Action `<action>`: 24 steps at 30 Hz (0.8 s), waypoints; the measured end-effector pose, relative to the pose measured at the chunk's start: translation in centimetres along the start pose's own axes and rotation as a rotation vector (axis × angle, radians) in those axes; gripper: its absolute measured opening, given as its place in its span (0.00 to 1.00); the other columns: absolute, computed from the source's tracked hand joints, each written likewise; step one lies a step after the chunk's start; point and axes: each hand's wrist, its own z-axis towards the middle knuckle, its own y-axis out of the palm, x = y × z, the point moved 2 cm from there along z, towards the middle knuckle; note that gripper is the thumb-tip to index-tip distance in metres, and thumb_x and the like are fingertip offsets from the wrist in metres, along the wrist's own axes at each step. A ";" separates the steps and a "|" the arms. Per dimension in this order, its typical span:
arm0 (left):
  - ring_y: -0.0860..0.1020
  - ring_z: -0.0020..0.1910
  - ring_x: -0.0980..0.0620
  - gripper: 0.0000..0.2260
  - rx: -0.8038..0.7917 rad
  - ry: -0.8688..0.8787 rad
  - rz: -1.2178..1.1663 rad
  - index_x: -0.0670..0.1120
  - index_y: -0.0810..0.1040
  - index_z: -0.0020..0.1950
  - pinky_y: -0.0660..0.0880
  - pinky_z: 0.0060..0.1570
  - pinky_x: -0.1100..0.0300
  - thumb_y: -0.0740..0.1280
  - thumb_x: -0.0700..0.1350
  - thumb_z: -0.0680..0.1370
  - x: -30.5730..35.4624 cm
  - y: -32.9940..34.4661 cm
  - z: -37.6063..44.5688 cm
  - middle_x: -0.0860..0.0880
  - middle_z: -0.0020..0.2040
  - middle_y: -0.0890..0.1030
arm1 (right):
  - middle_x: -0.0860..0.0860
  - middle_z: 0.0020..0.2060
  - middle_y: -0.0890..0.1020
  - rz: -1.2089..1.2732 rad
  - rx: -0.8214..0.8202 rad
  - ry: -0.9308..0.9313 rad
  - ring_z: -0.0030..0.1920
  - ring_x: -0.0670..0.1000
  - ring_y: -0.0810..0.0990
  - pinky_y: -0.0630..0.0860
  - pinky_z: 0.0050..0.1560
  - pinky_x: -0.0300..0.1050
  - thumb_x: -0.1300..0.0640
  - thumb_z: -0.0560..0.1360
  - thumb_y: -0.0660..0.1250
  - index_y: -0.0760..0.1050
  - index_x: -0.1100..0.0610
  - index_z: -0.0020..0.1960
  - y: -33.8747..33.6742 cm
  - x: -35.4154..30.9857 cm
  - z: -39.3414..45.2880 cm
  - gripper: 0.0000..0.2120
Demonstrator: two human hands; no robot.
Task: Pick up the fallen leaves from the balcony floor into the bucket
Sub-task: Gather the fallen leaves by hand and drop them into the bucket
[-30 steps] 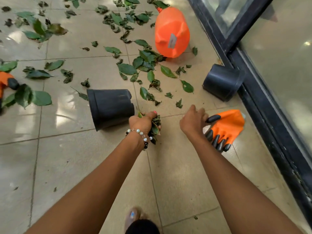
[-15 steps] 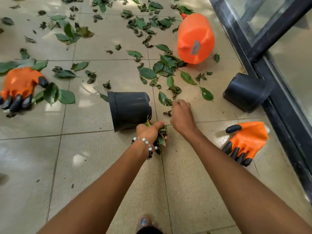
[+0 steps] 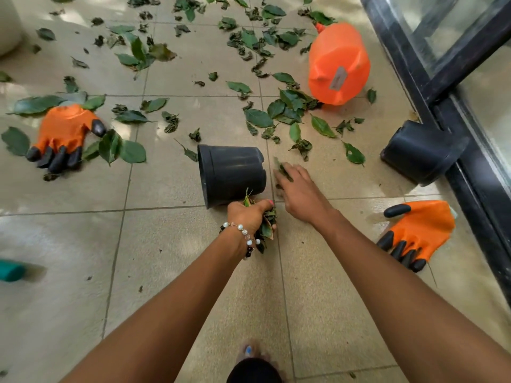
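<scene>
Two hands | right hand (image 3: 300, 194) blurred | left hand's (image 3: 249, 214) leaves (image 3: 266, 225) half-hidden

Beige tiled floor (image 3: 166, 272). Green leaves (image 3: 258, 118) scattered over far half. Two black pots on their sides: one (image 3: 233, 175) mid-floor, one (image 3: 420, 150) against right-edge door frame. Orange jug (image 3: 337, 64) on its side, far right. Orange gloves: one (image 3: 65, 131) left, one (image 3: 417, 230) right. Teal object (image 3: 11, 270) at left edge.

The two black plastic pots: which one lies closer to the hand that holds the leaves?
The black plastic pot on its side in the middle, just above the left hand. The other black pot lies far right, against the dark door frame.
</scene>
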 end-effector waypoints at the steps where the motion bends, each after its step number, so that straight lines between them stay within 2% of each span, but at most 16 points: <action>1: 0.78 0.22 0.48 0.19 0.004 0.003 0.001 0.31 0.76 0.57 0.75 0.23 0.60 0.74 0.42 0.73 0.0 -0.2 0.0 0.39 0.34 0.81 | 0.54 0.78 0.53 -0.029 0.026 -0.005 0.76 0.60 0.51 0.55 0.76 0.54 0.60 0.80 0.59 0.54 0.56 0.78 0.2 0.1 -0.8 0.29; 4: 0.79 0.22 0.49 0.23 0.014 0.002 0.001 0.33 0.72 0.61 0.75 0.23 0.60 0.75 0.43 0.73 -0.3 -0.6 -0.3 0.39 0.37 0.82 | 0.54 0.77 0.57 -0.005 0.097 0.040 0.75 0.59 0.56 0.60 0.73 0.52 0.66 0.79 0.57 0.58 0.57 0.77 0.5 -0.3 -3.2 0.27; 8: 0.78 0.20 0.52 0.19 0.021 0.003 0.039 0.36 0.72 0.59 0.73 0.20 0.63 0.73 0.44 0.75 -0.9 -1.0 -1.4 0.42 0.31 0.81 | 0.53 0.67 0.71 0.086 0.184 0.056 0.65 0.53 0.67 0.72 0.61 0.47 0.63 0.82 0.55 0.69 0.59 0.71 1.4 -0.7 -6.1 0.18; 11: 0.78 0.21 0.50 0.20 0.007 -0.018 0.025 0.36 0.71 0.60 0.74 0.22 0.61 0.73 0.44 0.75 -1.4 -1.6 -2.1 0.41 0.33 0.81 | 0.52 0.60 0.78 0.167 0.264 0.069 0.57 0.50 0.73 0.70 0.55 0.36 0.65 0.80 0.59 0.77 0.58 0.63 1.8 -0.3 -7.0 0.15; 13: 0.79 0.23 0.49 0.22 0.001 -0.026 0.002 0.35 0.71 0.61 0.75 0.24 0.60 0.74 0.44 0.74 -1.6 -2.1 -2.4 0.40 0.35 0.82 | 0.49 0.53 0.83 0.486 0.380 0.250 0.51 0.48 0.79 0.71 0.52 0.31 0.67 0.76 0.65 0.81 0.59 0.57 1.0 0.1 -7.7 0.12; 14: 0.80 0.24 0.48 0.22 -0.003 -0.028 -0.016 0.35 0.72 0.62 0.76 0.25 0.60 0.74 0.44 0.74 -1.6 -2.3 -2.7 0.39 0.35 0.82 | 0.47 0.50 0.83 0.782 0.416 0.377 0.49 0.46 0.80 0.74 0.53 0.30 0.68 0.75 0.67 0.82 0.59 0.56 0.6 0.3 -8.3 0.12; 15: 0.80 0.25 0.47 0.23 -0.005 -0.027 -0.045 0.34 0.72 0.62 0.76 0.25 0.59 0.74 0.44 0.74 -1.6 -2.4 -2.9 0.39 0.36 0.83 | 0.48 0.50 0.84 1.166 0.421 0.470 0.50 0.46 0.81 0.76 0.55 0.34 0.69 0.74 0.68 0.82 0.60 0.55 0.3 0.2 -8.8 0.12; 17: 0.80 0.26 0.47 0.21 -0.007 -0.025 -0.106 0.34 0.74 0.61 0.76 0.26 0.58 0.74 0.42 0.74 -1.6 -2.5 -3.4 0.38 0.38 0.83 | 0.53 0.49 0.85 1.865 0.375 0.527 0.56 0.54 0.81 0.80 0.55 0.43 0.72 0.73 0.65 0.80 0.64 0.53 -0.2 -0.6 -9.8 0.11; 18: 0.80 0.27 0.46 0.19 -0.013 -0.026 -0.138 0.34 0.75 0.60 0.77 0.27 0.58 0.74 0.41 0.74 -1.6 -2.3 -3.8 0.37 0.39 0.83 | 0.56 0.48 0.85 2.057 0.341 0.510 0.57 0.57 0.81 0.81 0.52 0.43 0.73 0.73 0.64 0.79 0.66 0.53 -0.4 -1.1 -10.3 0.11; 21: 0.81 0.30 0.46 0.13 0.028 -0.008 -0.210 0.36 0.78 0.54 0.79 0.31 0.57 0.73 0.41 0.74 -1.9 -1.7 -4.4 0.38 0.40 0.83 | 0.58 0.46 0.83 2.312 0.283 0.435 0.49 0.57 0.82 0.81 0.45 0.42 0.69 0.73 0.63 0.78 0.65 0.50 -1.1 -2.9 -11.8 0.08; 24: 0.81 0.34 0.48 0.06 0.086 -0.008 -0.287 0.43 0.77 0.45 0.80 0.38 0.56 0.73 0.42 0.74 -2.2 -0.4 -5.2 0.43 0.38 0.82 | 0.57 0.39 0.80 2.508 0.360 0.521 0.41 0.54 0.79 0.76 0.45 0.43 0.67 0.72 0.59 0.76 0.63 0.43 -1.2 -5.2 -12.0 0.07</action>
